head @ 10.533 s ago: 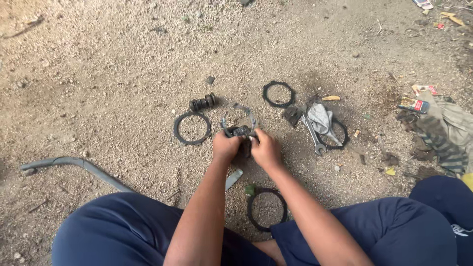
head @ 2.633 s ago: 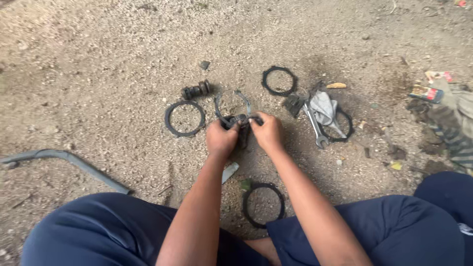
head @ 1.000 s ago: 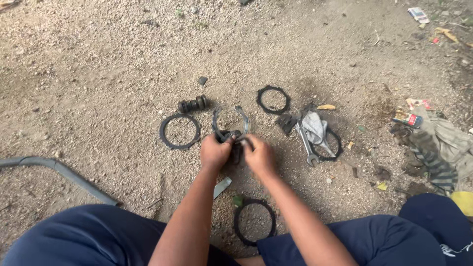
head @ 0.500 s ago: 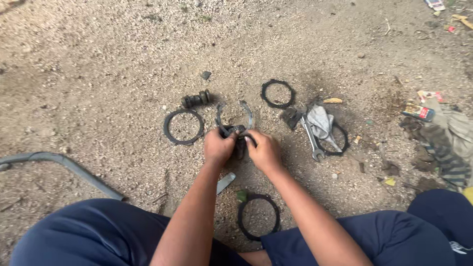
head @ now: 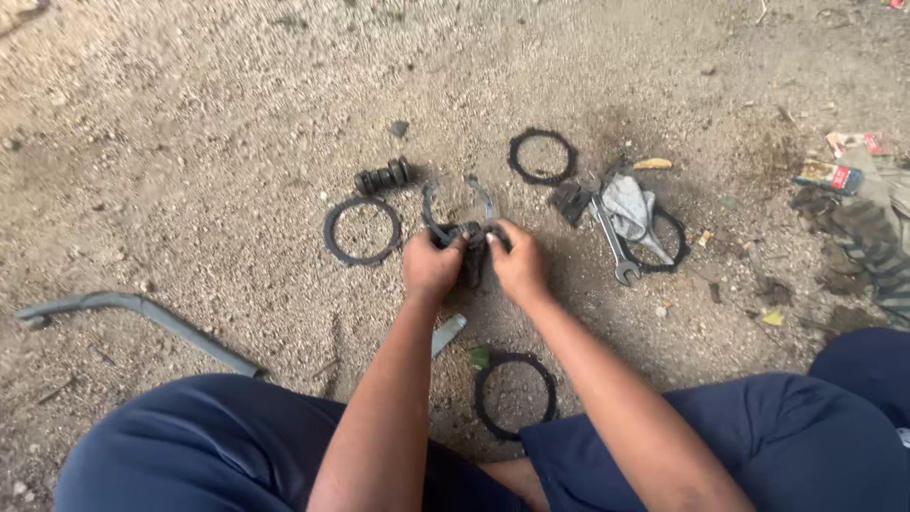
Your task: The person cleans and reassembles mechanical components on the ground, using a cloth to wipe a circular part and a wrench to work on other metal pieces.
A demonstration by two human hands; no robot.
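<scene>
Metal clamp sat between both hands, left hand and right hand fingers pinched on its dark base, band arching away over gravel ground.

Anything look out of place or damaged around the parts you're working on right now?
Nothing looks broken. Both hands, left hand and right hand, grip a small dark part. Black rings and a wrench lie loose on bare gravelly dirt, where grit could get on them.

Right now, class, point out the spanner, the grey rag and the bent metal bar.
spanner (head: 612, 245): head view, on its shaft.
grey rag (head: 628, 201): head view, on the middle of the cloth.
bent metal bar (head: 161, 320): head view, on its straight stretch.
</scene>
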